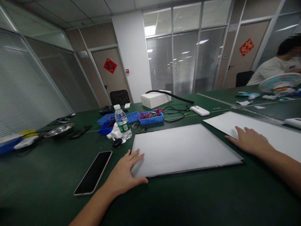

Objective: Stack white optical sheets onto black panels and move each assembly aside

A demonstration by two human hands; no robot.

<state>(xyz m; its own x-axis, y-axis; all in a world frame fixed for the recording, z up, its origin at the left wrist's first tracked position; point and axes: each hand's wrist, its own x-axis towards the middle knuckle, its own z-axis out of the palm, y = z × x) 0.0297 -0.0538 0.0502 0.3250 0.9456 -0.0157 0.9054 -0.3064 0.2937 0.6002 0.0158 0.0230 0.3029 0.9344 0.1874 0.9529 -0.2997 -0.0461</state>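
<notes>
A flat white panel [181, 149] with a dark lower edge lies on the green table [188, 201] in front of me. My left hand [125, 172] rests at the panel's near left corner, fingers spread over its edge. Further right lies a second white sheet [261, 128]. My right hand [252, 141] is on its left edge, the fingers stretched out and apart. A phone [94, 172] with a black screen lies left of my left hand.
Behind the panel stand a water bottle [123, 122], a blue tray [150, 117] of reddish wires and a white box [155, 99] with a black tube [174, 95] across it. A metal bowl [58, 131] sits far left. Another person [270, 70] sits at the far right.
</notes>
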